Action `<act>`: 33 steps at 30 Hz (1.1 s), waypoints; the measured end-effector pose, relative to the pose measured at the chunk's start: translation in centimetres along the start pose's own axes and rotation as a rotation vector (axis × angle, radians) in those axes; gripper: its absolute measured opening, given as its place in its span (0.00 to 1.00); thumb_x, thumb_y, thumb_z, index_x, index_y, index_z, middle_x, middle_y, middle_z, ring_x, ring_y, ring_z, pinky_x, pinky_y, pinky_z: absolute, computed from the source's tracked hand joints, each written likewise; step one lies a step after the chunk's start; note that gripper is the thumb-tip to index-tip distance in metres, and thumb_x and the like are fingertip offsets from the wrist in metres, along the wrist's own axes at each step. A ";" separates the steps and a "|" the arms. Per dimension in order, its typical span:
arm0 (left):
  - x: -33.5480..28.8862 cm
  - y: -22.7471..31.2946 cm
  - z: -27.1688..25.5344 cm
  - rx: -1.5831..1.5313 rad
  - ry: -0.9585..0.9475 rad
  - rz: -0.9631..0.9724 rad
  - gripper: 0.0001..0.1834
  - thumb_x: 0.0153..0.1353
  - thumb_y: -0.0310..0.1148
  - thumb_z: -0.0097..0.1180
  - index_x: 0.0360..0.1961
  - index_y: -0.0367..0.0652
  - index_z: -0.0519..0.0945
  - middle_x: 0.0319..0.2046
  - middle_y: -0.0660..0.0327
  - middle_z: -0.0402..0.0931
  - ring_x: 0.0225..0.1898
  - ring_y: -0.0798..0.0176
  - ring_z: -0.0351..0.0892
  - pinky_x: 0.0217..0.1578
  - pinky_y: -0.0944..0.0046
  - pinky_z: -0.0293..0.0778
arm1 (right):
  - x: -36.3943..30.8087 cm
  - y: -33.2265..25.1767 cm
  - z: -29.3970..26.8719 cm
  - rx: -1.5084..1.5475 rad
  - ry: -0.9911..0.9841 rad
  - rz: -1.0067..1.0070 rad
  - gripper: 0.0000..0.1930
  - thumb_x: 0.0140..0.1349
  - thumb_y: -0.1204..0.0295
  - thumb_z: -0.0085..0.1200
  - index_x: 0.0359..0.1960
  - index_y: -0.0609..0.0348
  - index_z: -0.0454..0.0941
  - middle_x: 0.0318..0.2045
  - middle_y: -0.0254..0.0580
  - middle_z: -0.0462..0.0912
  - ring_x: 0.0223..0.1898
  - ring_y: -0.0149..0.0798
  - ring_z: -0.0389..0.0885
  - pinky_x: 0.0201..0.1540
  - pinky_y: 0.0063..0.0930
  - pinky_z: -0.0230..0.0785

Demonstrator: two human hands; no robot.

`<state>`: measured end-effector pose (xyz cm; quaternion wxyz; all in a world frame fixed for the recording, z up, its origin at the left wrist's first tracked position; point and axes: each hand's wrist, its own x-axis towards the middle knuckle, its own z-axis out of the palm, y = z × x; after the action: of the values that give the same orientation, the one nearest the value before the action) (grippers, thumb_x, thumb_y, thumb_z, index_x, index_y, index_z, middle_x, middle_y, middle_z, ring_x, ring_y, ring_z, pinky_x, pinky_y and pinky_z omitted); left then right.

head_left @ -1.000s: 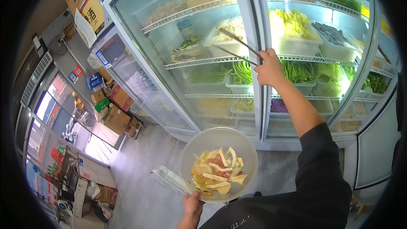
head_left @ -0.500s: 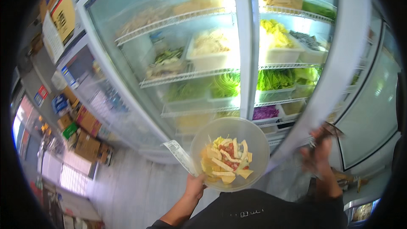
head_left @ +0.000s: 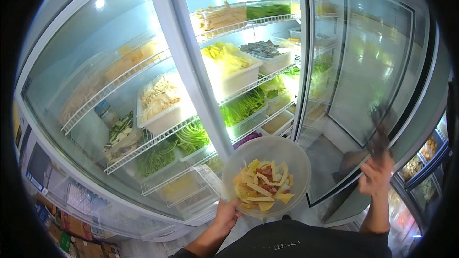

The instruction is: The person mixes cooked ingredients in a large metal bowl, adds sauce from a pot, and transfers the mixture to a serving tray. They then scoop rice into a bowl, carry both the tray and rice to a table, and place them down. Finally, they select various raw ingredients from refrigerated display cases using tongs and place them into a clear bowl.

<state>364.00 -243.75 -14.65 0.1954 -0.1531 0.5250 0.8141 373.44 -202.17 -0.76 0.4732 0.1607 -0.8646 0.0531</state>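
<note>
My left hand grips the rim of a translucent round plastic bowl in front of me. In the bowl lies a pile of food: pale yellow pieces, beige strips and reddish sliced bits. A white printed slip sticks out at the bowl's left edge, beside that hand. My right hand is closed around a long dark utensil, too smeared by motion to tell its kind. It is by the edge of the open glass door of a display fridge.
Wire shelves inside the fridge carry a tub of yellow-green leaves, a tub of grey strips, leafy greens and pale shredded food. A white door post stands between the panes. Cardboard boxes sit at lower left; another lit case is at right.
My view has turned right and come closer to the fridge, so the open door shows more fully. The bowl stays in my left hand; my right hand still holds the dark utensil.
</note>
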 end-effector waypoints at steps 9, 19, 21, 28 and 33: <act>1.0 1.2 0.0 0.036 -0.042 0.045 0.27 0.53 0.17 0.47 0.57 0.40 0.66 0.47 0.56 0.76 0.44 0.54 0.80 0.38 0.55 0.82 | 29.2 3.7 7.9 -0.118 -0.321 -0.036 0.23 0.42 0.79 0.52 0.42 0.45 0.86 0.59 0.45 0.66 0.42 0.48 0.80 0.44 0.39 0.75; -3.1 -1.5 0.6 -0.104 -0.066 0.310 0.33 0.52 0.19 0.52 0.62 0.40 0.61 0.49 0.55 0.74 0.42 0.57 0.79 0.33 0.60 0.79 | 41.6 -6.8 4.6 -0.019 -0.702 0.135 0.15 0.53 0.73 0.51 0.42 0.55 0.83 0.22 0.44 0.75 0.20 0.37 0.71 0.23 0.34 0.68; -4.2 -2.1 0.9 -0.130 -0.083 0.339 0.34 0.52 0.18 0.51 0.63 0.39 0.60 0.51 0.53 0.73 0.46 0.54 0.78 0.41 0.57 0.79 | 42.6 -8.6 5.0 -0.133 -0.705 0.080 0.13 0.53 0.70 0.54 0.40 0.57 0.82 0.23 0.45 0.77 0.21 0.40 0.74 0.25 0.38 0.69; -4.5 -2.8 1.5 -0.146 -0.092 0.379 0.34 0.52 0.16 0.49 0.63 0.38 0.60 0.51 0.53 0.73 0.50 0.52 0.76 0.50 0.55 0.75 | 43.8 -10.8 6.8 -0.255 -0.681 0.019 0.09 0.51 0.73 0.57 0.33 0.63 0.81 0.24 0.48 0.80 0.20 0.43 0.76 0.25 0.38 0.71; -3.3 -1.4 1.0 -0.214 -0.190 0.383 0.32 0.52 0.18 0.49 0.61 0.39 0.63 0.49 0.55 0.74 0.46 0.53 0.77 0.43 0.57 0.77 | 42.9 -10.2 7.7 -0.242 -0.606 -0.008 0.07 0.50 0.77 0.55 0.30 0.68 0.78 0.16 0.47 0.77 0.16 0.41 0.73 0.19 0.37 0.68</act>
<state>367.49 -242.89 -13.86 0.0685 0.0066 0.4345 0.8981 349.13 -223.39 30.21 0.2101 0.1152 -0.9655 -0.1022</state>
